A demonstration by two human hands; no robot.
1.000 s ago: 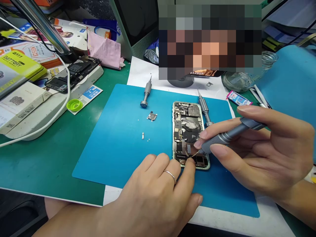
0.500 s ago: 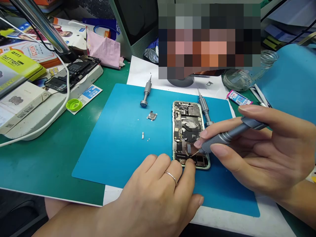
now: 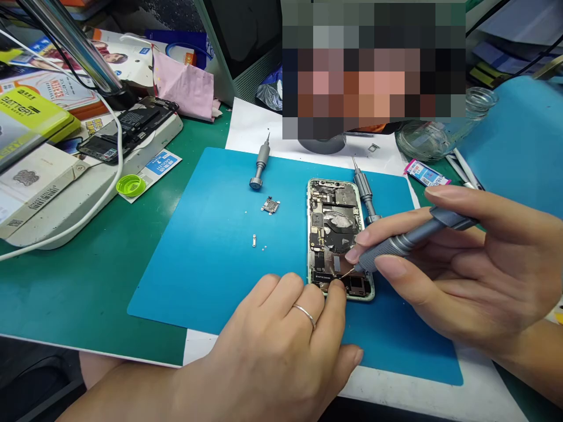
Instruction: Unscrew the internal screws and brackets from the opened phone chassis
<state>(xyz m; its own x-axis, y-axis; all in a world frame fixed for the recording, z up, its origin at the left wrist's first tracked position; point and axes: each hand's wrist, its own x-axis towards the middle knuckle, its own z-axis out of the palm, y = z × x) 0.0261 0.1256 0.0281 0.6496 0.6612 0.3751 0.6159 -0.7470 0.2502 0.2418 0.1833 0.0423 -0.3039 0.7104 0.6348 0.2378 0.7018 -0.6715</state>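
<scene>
An opened smartphone [image 3: 338,231] with its inner parts bare lies on a blue mat [image 3: 185,246]. My left hand [image 3: 281,340], a ring on one finger, is closed, its fingers bent over the phone's lower end to hold it. Its index fingertip presses just beside the driver's tip; the other fingertips are hidden. Between thumb and fingers, my right hand [image 3: 479,269] grips a grey precision screwdriver [image 3: 396,246] at a slant. The thin tip touches the phone's lower part; whether it sits in a screw is too small to tell.
Two more screwdrivers [image 3: 261,161] [image 3: 366,190] lie on the mat. Left of the phone are a small circuit part [image 3: 270,205], a metal bracket [image 3: 254,241] and tiny bits. A glass jar [image 3: 428,140] stands behind; boxes and another phone [image 3: 132,129] crowd the left. A person's blurred face appears across the table.
My left index fingertip has shifted very slightly left on the phone. The screwdriver and my right hand look the same; the whole view has moved a hair.
</scene>
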